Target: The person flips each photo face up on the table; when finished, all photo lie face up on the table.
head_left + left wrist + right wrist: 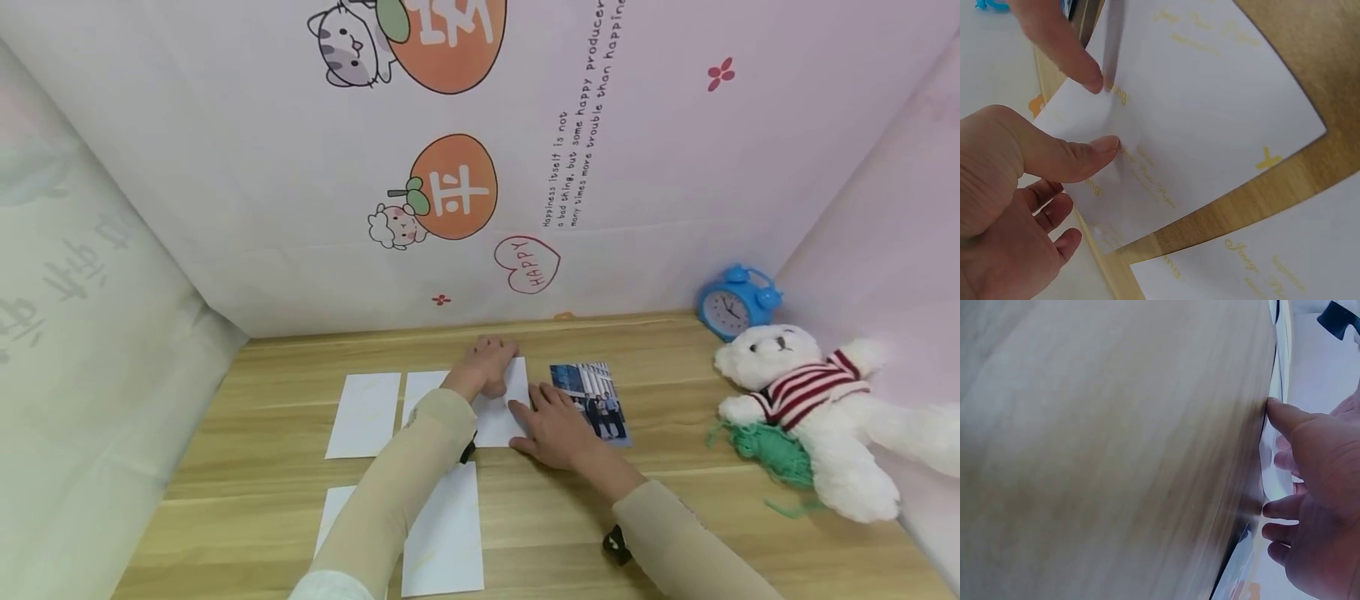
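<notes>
A white sheet of photo paper, faintly printed in yellow, lies at the right end of a row on the wooden table. My left hand rests over its far part; in the left wrist view, the thumb touches the sheet and several fingers reach past its far edge. At the sheet's right edge is my right hand, palm down with fingers spread and extended. One fingertip of that hand also shows by the sheet in the left wrist view. Partly behind the right hand, a colour photo of people before a building lies face up.
More white sheets lie to the left, with others in a nearer row, partly under my left forearm. A white teddy bear, green yarn and a blue alarm clock occupy the right side. A printed wall covering rises behind the table.
</notes>
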